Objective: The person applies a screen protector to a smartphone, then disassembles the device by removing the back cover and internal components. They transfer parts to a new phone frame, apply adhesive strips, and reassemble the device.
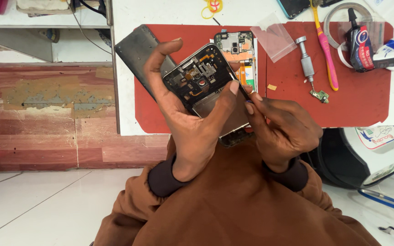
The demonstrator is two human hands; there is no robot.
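Nearest the camera, an opened phone frame is cradled in the left hand, back side up with its inner parts bared — thumb clamped on the lower right edge, the other fingers curled round the far left side. The right hand sits just beside it, its thumb and forefinger pinched together on a thin dark tool whose tip rests at the frame's right edge.

The step in hand is judged to be fine work inside the frame: the frame is best kept steady against the palm, and the tool tip guided lightly so that the orange flex strips are not nicked.

Beyond, on the red mat, a second circuit board lies touching the frame's far side — further right a small screwdriver, a pink toothbrush and a glue tube.
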